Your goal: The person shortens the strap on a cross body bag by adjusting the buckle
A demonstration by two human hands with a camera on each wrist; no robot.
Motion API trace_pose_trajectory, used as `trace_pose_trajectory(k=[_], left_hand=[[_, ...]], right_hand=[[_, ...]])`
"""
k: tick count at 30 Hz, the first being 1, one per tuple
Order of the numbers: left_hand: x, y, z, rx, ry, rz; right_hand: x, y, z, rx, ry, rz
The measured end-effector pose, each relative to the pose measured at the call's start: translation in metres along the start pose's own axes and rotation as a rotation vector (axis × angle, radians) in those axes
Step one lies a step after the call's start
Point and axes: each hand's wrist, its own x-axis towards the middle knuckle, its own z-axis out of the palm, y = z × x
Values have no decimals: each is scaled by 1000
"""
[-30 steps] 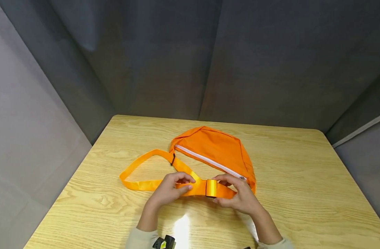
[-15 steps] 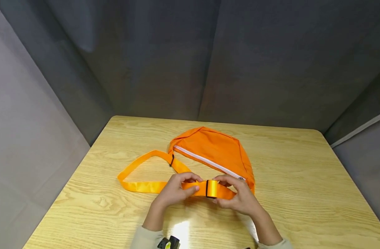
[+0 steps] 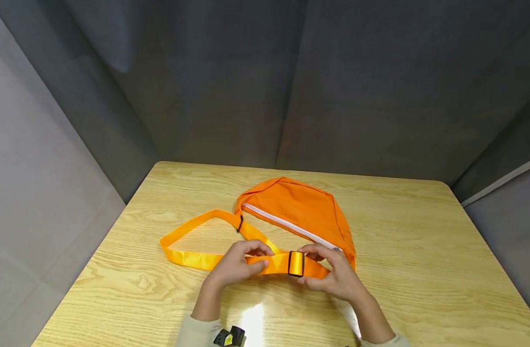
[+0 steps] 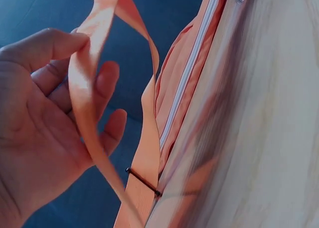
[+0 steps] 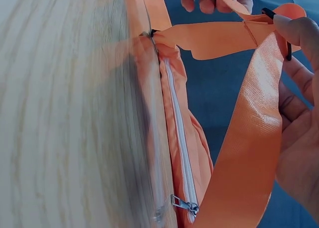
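Observation:
An orange half-moon bag (image 3: 297, 205) with a white zipper (image 3: 286, 222) lies on the table, its lighter orange strap (image 3: 195, 260) looped out to the left. My left hand (image 3: 236, 262) pinches the strap left of a black slide buckle (image 3: 296, 263); thumb and fingers are around the webbing in the left wrist view. On the buckle's other side, my right hand (image 3: 332, 272) holds the buckle's edge and strap between thumb and fingers. A short flat piece of strap shows through the buckle. Another black buckle (image 3: 240, 223) sits at the bag's left corner.
The wooden table (image 3: 421, 250) spreads around the bag on all sides. Behind it hangs a dark grey curtain (image 3: 212, 96), with a lighter grey panel (image 3: 39, 193) at the left. A black device (image 3: 230, 336) is worn on the left wrist.
The strap bulge at the buckle has flattened, and the buckle's full frame now shows. My left hand shifted right along the strap, then back left. My right hand has hardly moved.

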Motion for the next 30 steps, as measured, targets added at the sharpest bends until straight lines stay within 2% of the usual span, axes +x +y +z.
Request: trace_pose_trajectory(k=[5, 11, 19, 30], left_hand=[[6, -2, 6, -21, -19, 33], [10, 7, 13, -28, -14, 19], [0, 42, 2, -26, 14, -4], [-6, 39, -8, -44, 25, -57]], right_hand=[[0, -2, 2, 12, -14, 11], [0, -3, 3, 14, -18, 20], [0, -1, 4, 18, 1, -20], [-1, -1, 3, 11, 6, -8]])
